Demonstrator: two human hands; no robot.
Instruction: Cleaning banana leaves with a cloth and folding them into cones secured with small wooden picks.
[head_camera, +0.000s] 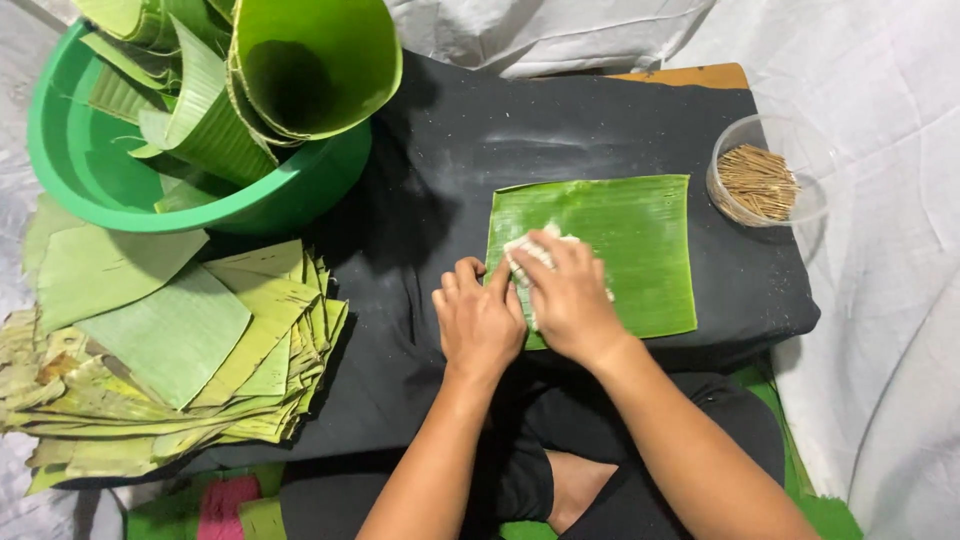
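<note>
So closest to us we've got both hands down on the banana leaf square (610, 245), which sits flat on the black cloth (430, 160) and is our landmark here. Our left hand (480, 320) rests at the leaf's near left corner, fingers curled loosely and pressing down on the edge, not really gripping anything. Our right hand (570, 295) lies just beside it on the leaf, fingers flat and together over a small white lump of filling (528, 250), which peeks out at the fingertips. Left of the leaf there's a messy stack of cut leaves (180, 350). Farther out to the leaf's right is a clear bowl of toothpicks (760, 180), and far left behind it a green basin (90, 160) of rolled leaves (300, 70).
</note>
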